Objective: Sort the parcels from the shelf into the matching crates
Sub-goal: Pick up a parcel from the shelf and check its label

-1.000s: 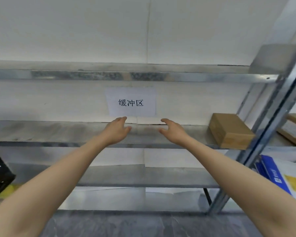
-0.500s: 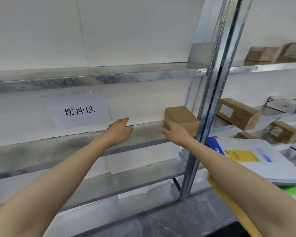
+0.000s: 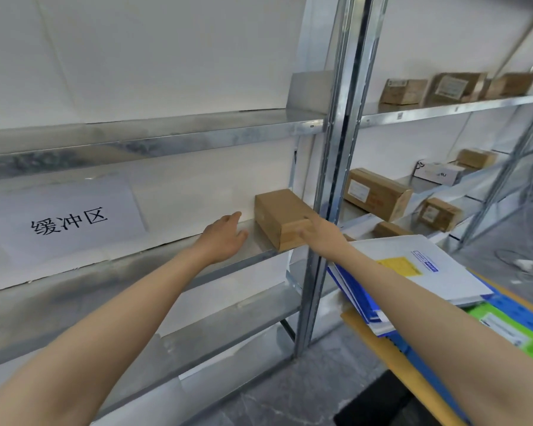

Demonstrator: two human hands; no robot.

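A plain brown cardboard parcel (image 3: 282,215) lies at the right end of the middle metal shelf (image 3: 120,269), against the upright post. My right hand (image 3: 319,233) touches its near end face, fingers extended, with the thumb at the top edge. My left hand (image 3: 225,236) hovers open over the shelf just left of the parcel, a small gap between them. No crate is in view.
A paper sign (image 3: 59,219) with black characters hangs on the wall. A steel upright (image 3: 333,179) divides the racks. Several labelled boxes (image 3: 377,196) sit on the right rack's shelves. Flat mailers (image 3: 413,265) in white, blue and green are stacked low right.
The view swung right, bringing the right-hand rack into sight. Both hands travelled right along the shelf; my right hand reached the parcel's end, my left drew close to its side.
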